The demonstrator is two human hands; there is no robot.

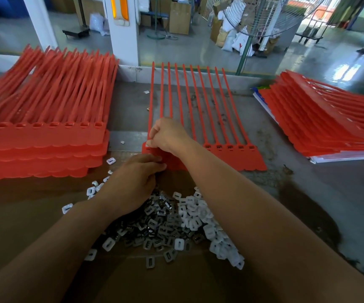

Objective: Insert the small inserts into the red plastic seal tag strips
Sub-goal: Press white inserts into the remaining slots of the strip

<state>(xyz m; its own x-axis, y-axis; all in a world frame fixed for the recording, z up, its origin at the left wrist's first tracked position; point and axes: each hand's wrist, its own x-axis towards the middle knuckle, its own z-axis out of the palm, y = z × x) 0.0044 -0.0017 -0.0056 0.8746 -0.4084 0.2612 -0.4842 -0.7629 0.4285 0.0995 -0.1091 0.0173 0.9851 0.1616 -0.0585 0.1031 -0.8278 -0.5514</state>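
Pinching red strip sheet (237, 159), left slot: right hand (169, 136); left hand (135, 182) touches edge, grip unclear.

- 2 hands: left hand (133, 182), right hand (168, 134).
- 1 single red seal tag sheet (231, 158) in the middle, with 10 strips.
- 2 stacks of such sheets: left stack (41, 145), right stack (321, 123).
- 1 heap of small inserts (176, 224), too many to count.
- 1 fan (262, 16).
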